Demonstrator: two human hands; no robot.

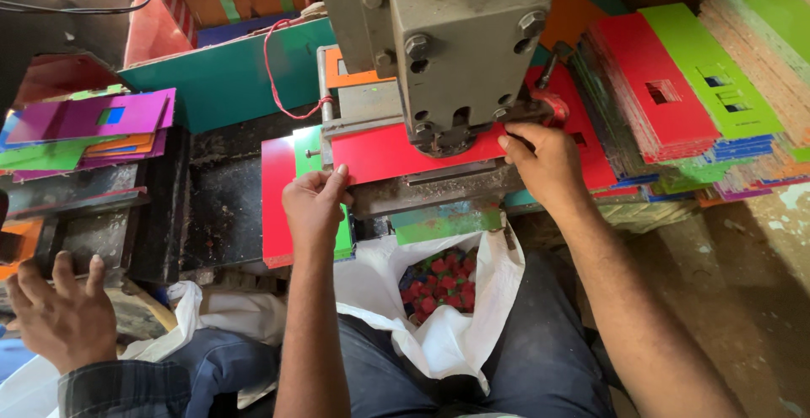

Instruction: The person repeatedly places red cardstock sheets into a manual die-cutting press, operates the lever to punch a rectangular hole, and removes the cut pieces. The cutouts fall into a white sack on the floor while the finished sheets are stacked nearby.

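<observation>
— Where is the red sheet (396, 152)?

— Flat on the press bed, under the grey press head (460, 43). Its near edge runs along the metal bed lip, and its right part reaches under the head toward the stacks.

— Who holds it?

— Both hands. The left hand (314, 207) pinches the near left edge, fingers curled over the top, closed on the sheet. A green sheet (309, 161) lies just beside those fingers, over a second red panel (277, 207) that hangs off the bed's left side.

— And the right hand (547, 165)?

— It presses the sheet's right end, fingers on top, just below the head's lower corner. It grips the sheet too.

— Any room around it?

— Tight above: the head sits right over the middle. On the right, stacks (683, 102) of red and green cut sheets crowd close to the right hand. On the left, a bare black bed (224, 190) lies open. Below the near edge, a white bag (439, 300) of red offcuts sits between the knees.

— Anyone else?

— Another person's hand (63, 312) rests at the far left, well apart.
</observation>
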